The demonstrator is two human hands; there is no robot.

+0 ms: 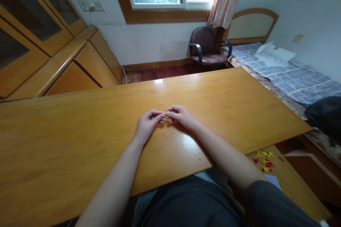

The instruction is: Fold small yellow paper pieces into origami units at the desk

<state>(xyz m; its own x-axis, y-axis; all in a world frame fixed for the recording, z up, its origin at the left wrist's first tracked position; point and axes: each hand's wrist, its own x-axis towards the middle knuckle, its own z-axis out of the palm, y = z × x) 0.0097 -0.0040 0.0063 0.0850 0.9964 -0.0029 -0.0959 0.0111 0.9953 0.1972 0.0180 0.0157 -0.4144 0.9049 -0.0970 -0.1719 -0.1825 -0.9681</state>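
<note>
Between my fingertips, a little above the wooden table (80,142), is a small folded piece of yellow paper (165,115). My left hand (148,122) pinches it from the left, thumb on top. From the other side my right hand (182,115) grips it between thumb and fingers. Most of the paper is hidden by the fingers, so its exact shape does not show. Off to my right, on a lower wooden surface, lies a group of small folded paper figures (266,162), yellow and red, with pointed tips.
A pale sheet or pad (273,181) lies beside the paper figures, partly behind my right arm. Past the table's far edge stands a maroon armchair (204,44). A bed (298,74) with a checked cover runs along the right; wooden cabinets (61,56) stand at the left.
</note>
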